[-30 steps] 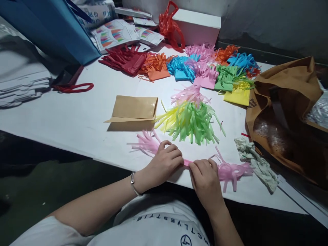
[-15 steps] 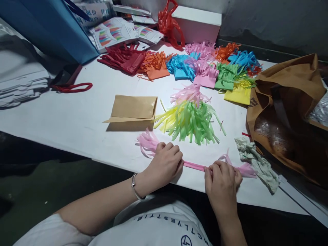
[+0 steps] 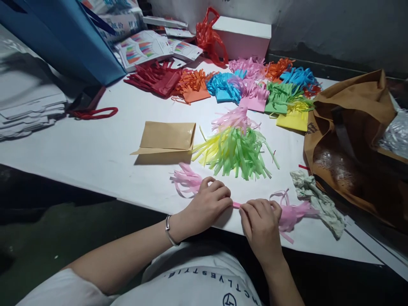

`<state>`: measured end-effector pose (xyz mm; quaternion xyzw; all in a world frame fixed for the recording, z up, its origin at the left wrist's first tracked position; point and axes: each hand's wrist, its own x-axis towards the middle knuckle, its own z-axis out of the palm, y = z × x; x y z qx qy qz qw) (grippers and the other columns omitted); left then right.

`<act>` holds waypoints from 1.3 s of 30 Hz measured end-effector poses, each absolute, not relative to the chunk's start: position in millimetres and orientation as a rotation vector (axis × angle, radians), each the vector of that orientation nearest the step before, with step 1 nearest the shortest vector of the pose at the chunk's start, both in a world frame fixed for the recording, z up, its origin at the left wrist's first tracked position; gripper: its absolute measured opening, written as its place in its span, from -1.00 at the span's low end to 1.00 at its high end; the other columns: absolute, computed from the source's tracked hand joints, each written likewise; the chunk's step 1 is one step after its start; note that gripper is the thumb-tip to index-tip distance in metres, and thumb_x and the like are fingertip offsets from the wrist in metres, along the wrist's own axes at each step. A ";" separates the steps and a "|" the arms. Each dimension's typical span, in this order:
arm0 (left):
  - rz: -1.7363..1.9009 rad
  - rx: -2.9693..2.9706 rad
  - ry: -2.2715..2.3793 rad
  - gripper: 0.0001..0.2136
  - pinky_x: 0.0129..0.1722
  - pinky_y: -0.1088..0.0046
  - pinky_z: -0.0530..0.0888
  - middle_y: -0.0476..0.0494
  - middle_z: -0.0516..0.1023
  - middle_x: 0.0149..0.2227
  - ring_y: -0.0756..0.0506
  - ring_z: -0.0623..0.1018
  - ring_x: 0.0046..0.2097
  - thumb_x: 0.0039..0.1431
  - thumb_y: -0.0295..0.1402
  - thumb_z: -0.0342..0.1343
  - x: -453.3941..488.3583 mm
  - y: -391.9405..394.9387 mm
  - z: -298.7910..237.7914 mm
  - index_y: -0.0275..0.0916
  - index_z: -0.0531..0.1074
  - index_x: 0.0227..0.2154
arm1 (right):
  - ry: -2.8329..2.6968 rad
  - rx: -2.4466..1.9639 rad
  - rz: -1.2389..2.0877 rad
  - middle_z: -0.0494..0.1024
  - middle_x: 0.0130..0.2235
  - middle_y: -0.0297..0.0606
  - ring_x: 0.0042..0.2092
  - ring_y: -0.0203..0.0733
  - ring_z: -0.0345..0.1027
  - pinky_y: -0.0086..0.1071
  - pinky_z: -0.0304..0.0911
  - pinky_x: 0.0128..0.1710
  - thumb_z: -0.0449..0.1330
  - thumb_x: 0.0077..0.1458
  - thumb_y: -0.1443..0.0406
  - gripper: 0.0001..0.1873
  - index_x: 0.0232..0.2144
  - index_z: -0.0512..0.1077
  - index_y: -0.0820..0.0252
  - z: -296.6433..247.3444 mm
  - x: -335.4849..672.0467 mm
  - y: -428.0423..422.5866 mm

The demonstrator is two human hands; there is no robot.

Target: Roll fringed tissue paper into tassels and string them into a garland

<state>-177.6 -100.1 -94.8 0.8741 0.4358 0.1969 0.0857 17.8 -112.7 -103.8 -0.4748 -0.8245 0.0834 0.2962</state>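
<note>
Near the table's front edge my left hand and my right hand pinch a rolled strip of pink fringed tissue paper. A short twisted stretch shows between the two hands. Loose pink fringes stick out past each hand, left and right. Both hands have their fingers closed on the roll. A silver bangle circles my left wrist. Just beyond the hands lies a pile of green, yellow and pale pink fringed paper.
A folded brown envelope lies left of the pile. Farther back sit several fringed sheets in red, orange, blue, pink, green and yellow. A brown bag stands at the right, a crumpled tissue beside it, a blue bag at the back left.
My right hand slid left along the pink roll, back close to my left hand, so the twisted stretch between them is shorter. The right fringe bunched up.
</note>
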 end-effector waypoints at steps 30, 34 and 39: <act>0.178 2.802 1.229 -0.85 0.03 0.03 0.14 -0.08 0.48 -0.35 -0.17 0.38 -0.21 0.22 -0.55 0.12 -157.5 -93.9 -74.9 -0.23 0.47 -0.44 | -2.209 -1.345 0.161 0.54 -0.21 -0.26 -0.10 -0.12 0.36 0.00 -0.06 0.20 0.07 0.27 0.46 -0.79 -0.18 0.44 0.12 -103.6 38.9 -125.7; 0.124 2.944 1.112 -0.81 -0.05 0.10 0.23 -0.13 0.47 -0.37 -0.16 0.38 -0.27 0.26 -0.51 0.10 -151.7 -89.7 -76.0 -0.27 0.48 -0.48 | -2.299 -1.283 0.087 0.55 -0.24 -0.25 -0.13 -0.14 0.36 -0.01 -0.06 0.22 0.09 0.27 0.43 -0.85 -0.19 0.43 0.18 -102.1 31.4 -123.1; 0.131 2.607 1.151 -0.91 -0.21 0.30 0.33 -0.17 0.52 -0.33 -0.13 0.47 -0.25 0.19 -0.49 0.14 -154.9 -73.2 -69.6 -0.32 0.52 -0.41 | -2.421 -1.165 -0.021 0.53 -0.34 -0.30 -0.23 -0.22 0.36 -0.08 0.00 0.18 0.08 0.26 0.47 -0.83 -0.28 0.43 0.19 -106.0 30.1 -111.0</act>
